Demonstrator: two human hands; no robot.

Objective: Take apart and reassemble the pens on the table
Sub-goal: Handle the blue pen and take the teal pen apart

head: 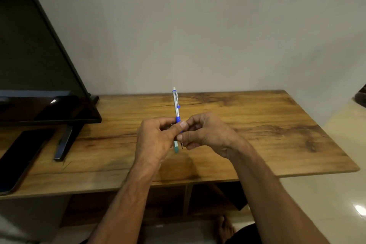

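A silver and blue click pen (176,105) stands nearly upright above the wooden table (247,125), its white button at the top. My left hand (156,140) pinches the pen's blue lower section between thumb and fingers. My right hand (206,134) meets it from the right, its fingers curled at the pen's lower end, where a thin metal tip (181,145) pokes down. A teal piece (176,147) shows just below my left thumb; I cannot tell whether it is held or lies on the table.
A dark monitor (39,65) on its stand (65,142) fills the left side of the table. A black phone or tablet (19,160) lies flat at the front left. A plain wall rises behind; tiled floor lies to the right.
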